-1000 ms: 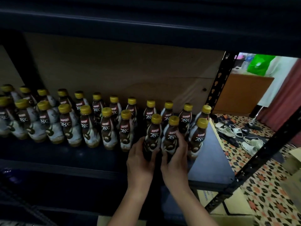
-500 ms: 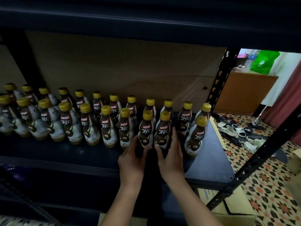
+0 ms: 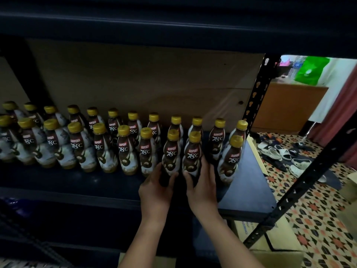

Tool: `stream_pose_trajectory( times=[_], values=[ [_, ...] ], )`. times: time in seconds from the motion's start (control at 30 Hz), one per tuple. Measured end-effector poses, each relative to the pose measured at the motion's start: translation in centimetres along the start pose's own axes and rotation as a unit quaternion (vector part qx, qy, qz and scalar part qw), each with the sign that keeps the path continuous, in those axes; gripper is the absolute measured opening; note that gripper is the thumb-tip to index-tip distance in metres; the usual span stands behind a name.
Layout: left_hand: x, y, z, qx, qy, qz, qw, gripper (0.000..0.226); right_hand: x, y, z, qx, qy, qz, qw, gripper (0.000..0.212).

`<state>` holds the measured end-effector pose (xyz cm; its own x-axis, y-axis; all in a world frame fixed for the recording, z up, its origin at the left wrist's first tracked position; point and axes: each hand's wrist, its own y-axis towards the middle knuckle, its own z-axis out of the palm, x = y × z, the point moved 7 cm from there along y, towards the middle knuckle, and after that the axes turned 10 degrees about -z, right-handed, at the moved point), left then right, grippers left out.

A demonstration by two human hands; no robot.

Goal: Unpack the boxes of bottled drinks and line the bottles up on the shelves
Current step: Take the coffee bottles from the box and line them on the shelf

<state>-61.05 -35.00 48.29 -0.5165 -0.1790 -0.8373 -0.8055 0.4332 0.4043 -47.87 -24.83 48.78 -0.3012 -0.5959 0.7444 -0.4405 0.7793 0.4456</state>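
I see the left hand (image 3: 154,192) w/ fingers curled round one Kopiko 78°C bottle (image 3: 171,154), right hand (image 3: 202,187) gripping the next bottle (image 3: 192,155); both upright in the front row (yellow caps) on the dark shelf (image 3: 249,192).

Green bag (image 3: 311,69) on wooden cabinet (image 3: 287,107), sandals (image 3: 280,153) on patterned floor (image 3: 318,215), red curtain (image 3: 343,120)

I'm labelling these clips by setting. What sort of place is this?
Probably a storeroom or small shop stockroom inside a home. A dark metal rack shelf holds two rows of identical coffee bottles, both hands straightening two of them, while sandals lie on the patterned tile floor beyond.
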Motion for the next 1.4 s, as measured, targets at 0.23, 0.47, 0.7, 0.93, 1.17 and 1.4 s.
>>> stream_pose_trajectory(
  times=[0.23, 0.47, 0.7, 0.93, 1.17, 1.4],
  values=[
    [-0.1, -0.1, -0.1, -0.006, 0.01, 0.008, 1.0, 0.037, -0.1, -0.1, -0.1, -0.012, -0.004, -0.002, 1.0, 0.071],
    [0.0, -0.3, -0.4, 0.007, -0.012, -0.011, 1.0, 0.032, 0.2, -0.3, -0.5, -0.005, 0.004, -0.016, 1.0, 0.074],
    [-0.1, -1.3, -1.5, -0.008, -0.042, 0.026, 0.999, 0.021, -0.2, -2.6, -4.0, -0.125, -0.026, -0.077, 0.989, 0.047],
    [-0.8, -2.7, 1.8, 0.19, 0.116, 0.188, 0.957, 0.051, -2.5, -1.4, -7.3, -0.162, -0.055, 0.039, 0.984, 0.091],
    [-0.4, -2.1, 2.1, 0.245, 0.093, 0.133, 0.956, 0.058, -3.5, -0.4, -6.8, -0.111, -0.049, 0.031, 0.992, 0.083],
    [-0.5, -2.2, 1.9, 0.246, 0.091, 0.104, 0.959, 0.058, -3.3, -0.5, -5.9, -0.068, -0.039, 0.016, 0.997, 0.078]
  ],
)
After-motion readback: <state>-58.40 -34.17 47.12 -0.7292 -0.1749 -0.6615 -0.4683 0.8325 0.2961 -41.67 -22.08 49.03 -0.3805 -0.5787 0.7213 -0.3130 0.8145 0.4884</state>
